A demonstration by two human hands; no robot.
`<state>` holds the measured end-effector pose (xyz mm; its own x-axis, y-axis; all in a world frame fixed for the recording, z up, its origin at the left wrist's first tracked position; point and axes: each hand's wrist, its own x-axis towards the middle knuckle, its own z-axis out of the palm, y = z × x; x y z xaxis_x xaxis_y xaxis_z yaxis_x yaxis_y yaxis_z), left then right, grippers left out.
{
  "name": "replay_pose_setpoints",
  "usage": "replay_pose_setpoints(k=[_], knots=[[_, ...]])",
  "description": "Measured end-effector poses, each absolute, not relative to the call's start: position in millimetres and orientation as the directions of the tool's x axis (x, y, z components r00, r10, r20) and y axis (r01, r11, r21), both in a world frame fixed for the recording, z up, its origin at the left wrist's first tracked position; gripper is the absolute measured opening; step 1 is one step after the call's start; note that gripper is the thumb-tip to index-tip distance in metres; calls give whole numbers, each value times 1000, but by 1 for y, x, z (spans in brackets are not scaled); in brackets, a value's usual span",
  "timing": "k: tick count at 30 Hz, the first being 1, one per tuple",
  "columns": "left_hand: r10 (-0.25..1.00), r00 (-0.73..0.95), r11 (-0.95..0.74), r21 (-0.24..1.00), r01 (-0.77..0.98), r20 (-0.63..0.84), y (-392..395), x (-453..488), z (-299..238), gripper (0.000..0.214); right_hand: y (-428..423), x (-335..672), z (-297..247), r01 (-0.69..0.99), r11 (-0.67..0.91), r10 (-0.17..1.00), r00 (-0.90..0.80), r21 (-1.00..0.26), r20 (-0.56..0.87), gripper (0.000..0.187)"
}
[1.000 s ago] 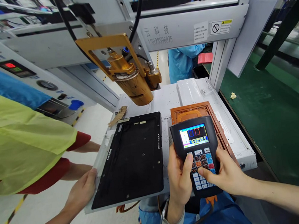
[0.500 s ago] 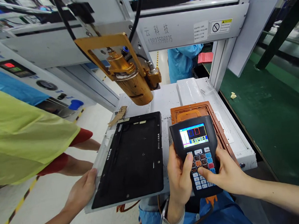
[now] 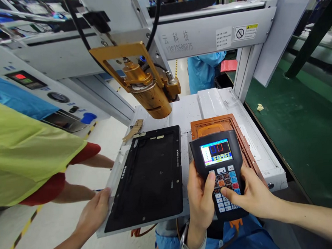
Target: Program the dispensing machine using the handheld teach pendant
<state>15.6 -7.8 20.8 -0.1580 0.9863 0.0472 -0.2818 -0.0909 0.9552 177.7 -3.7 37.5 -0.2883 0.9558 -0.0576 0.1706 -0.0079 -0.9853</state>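
My left hand and my right hand grip a black handheld control pendant from both sides. Both thumbs rest over its keypad, while the other fingers are mostly hidden behind it. Its lit screen shows a blue and a red outline. Behind the pendant, partly covered by it, lies an orange-brown frame fixture. To its left sits a flat black tray fixture with white lettering. Another person's hand touches the left edge of the plate under this tray.
A gold cylindrical machine head hangs over the white machine bed. A piece of cardboard lies at the bed's left. Someone in a yellow-green vest stands at left. A green work surface runs along the right.
My view has shifted slightly, so the scene sits a little further right and lower. The person in the vest has shifted their legs. My grip on the pendant looks the same.
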Motion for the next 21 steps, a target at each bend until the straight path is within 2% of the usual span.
replay_pose_setpoints(k=[6, 11, 21], knots=[[987, -156, -83, 954, -289, 39, -11, 14, 17, 48, -5, 177, 37, 147, -2, 954, -297, -989, -46, 27], [986, -163, -81, 954, -288, 34, -11, 13, 16, 54, -6, 177, 32, 147, -53, 947, -305, -988, -96, 30], [985, -170, -82, 955, -285, 34, -8, 15, 18, 47, -4, 176, 35, 177, -39, 955, -283, -983, -89, 28]])
